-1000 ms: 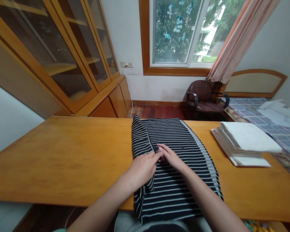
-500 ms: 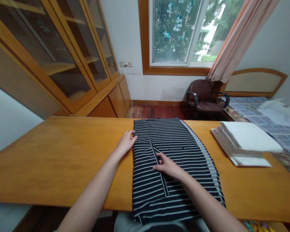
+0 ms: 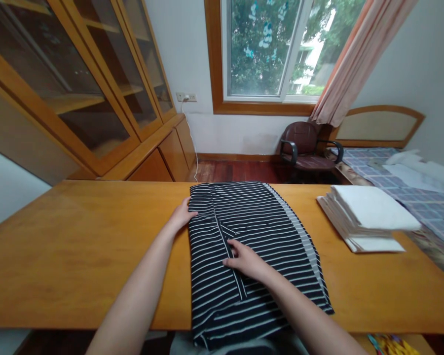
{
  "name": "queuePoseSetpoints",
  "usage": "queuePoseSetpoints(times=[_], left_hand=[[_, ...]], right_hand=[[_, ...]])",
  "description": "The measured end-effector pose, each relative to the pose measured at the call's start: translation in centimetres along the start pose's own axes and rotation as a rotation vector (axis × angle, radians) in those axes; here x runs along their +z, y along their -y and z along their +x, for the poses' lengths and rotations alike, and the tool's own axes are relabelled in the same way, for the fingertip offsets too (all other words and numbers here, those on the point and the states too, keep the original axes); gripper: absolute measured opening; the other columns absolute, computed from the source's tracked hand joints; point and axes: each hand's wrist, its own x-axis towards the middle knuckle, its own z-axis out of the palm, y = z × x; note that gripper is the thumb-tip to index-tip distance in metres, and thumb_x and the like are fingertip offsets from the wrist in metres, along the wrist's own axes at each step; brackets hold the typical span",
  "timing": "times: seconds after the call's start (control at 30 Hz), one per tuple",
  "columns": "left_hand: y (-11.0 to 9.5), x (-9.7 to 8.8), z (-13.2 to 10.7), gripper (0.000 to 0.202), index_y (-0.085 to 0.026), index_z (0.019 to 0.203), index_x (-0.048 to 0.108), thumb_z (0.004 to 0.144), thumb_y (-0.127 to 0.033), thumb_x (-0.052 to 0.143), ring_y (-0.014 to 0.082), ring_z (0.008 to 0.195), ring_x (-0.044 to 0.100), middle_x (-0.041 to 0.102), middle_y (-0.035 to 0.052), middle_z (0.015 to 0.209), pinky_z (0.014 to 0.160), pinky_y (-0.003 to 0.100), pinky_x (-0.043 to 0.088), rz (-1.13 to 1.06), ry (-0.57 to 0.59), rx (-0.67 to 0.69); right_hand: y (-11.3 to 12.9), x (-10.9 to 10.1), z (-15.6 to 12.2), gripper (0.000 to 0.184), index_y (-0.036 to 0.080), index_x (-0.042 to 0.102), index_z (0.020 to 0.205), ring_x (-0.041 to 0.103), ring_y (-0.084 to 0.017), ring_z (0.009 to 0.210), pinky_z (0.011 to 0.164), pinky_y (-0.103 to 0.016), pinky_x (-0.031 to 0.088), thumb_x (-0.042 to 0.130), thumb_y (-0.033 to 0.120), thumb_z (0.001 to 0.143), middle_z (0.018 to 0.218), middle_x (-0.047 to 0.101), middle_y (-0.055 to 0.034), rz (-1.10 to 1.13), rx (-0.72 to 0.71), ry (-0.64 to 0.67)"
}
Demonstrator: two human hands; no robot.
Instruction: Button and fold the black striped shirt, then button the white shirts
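A black garment with thin white stripes [image 3: 259,212] lies folded on the wooden table [image 3: 77,246], its near end hanging over the front edge. A narrow white-edged strip runs lengthwise down it, and its right side curves with a pale grey band. At the left folded edge, my left hand [image 3: 182,216] has its thumb on top of the cloth, the fingers partly hidden at the edge. My right hand [image 3: 246,259] rests on the garment beside the strip, thumb and forefinger apart and touching the fabric, the other fingers curled in.
A stack of folded white cloth or paper [image 3: 370,212] sits on the table's right side. Beyond the table are a brown armchair [image 3: 303,145], a bed [image 3: 403,192] and a glass-fronted cabinet [image 3: 133,138]. Something yellow and colourful [image 3: 392,344] shows below the front edge.
The whole view has shifted slightly, so the table and garment appear further left. My left hand's thumb now lies over the garment's edge. My right hand stays by the strip.
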Motion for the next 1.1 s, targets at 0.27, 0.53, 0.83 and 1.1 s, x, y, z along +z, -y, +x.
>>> queuePoseSetpoints(times=[0.27, 0.53, 0.83, 1.1], left_hand=[[-5.4, -0.1, 0.7, 0.049, -0.028, 0.138, 0.055, 0.095, -0.014, 0.037, 0.0279, 0.111, 0.061, 0.058, 0.0133, 0.124, 0.096, 0.040, 0.049, 0.674, -0.009, 0.370], [-6.9, 2.4, 2.3, 0.047, -0.031, 0.134, 0.056, 0.096, -0.015, 0.035, 0.0291, 0.103, 0.063, 0.051, 0.0156, 0.135, 0.087, 0.042, 0.050, 0.877, 0.242, 0.455], [-3.3, -1.0, 3.3, 0.038, -0.025, 0.125, 0.059, 0.096, -0.015, 0.036, 0.0245, 0.095, 0.066, 0.058, 0.0145, 0.120, 0.086, 0.038, 0.050, 0.909, 0.208, 0.435], [-3.4, -4.3, 2.7, 0.033, -0.023, 0.121, 0.056, 0.097, -0.014, 0.035, 0.0241, 0.096, 0.065, 0.058, 0.0127, 0.120, 0.085, 0.036, 0.050, 0.909, 0.067, 0.455]], right_hand=[[2.2, 1.0, -0.7, 0.031, 0.020, 0.067, 0.104, 0.061, -0.022, 0.083, 0.071, -0.030, 0.043, 0.068, 0.040, 0.080, 0.093, 0.067, -0.0053, -0.332, -0.040, -0.051], [1.7, -0.1, -2.3, 0.018, 0.020, 0.061, 0.075, 0.053, -0.015, 0.069, 0.062, -0.024, 0.034, 0.070, 0.035, 0.079, 0.072, 0.058, 0.0025, -0.321, -0.042, 0.062], [2.6, 3.4, -0.9, 0.021, 0.020, 0.056, 0.068, 0.048, -0.012, 0.064, 0.060, -0.022, 0.032, 0.068, 0.032, 0.081, 0.066, 0.052, 0.0047, -0.297, -0.109, 0.098], [4.2, 5.9, -0.6, 0.021, 0.021, 0.049, 0.070, 0.045, -0.011, 0.062, 0.059, -0.022, 0.032, 0.064, 0.029, 0.083, 0.065, 0.047, 0.0061, -0.207, -0.210, 0.044]])
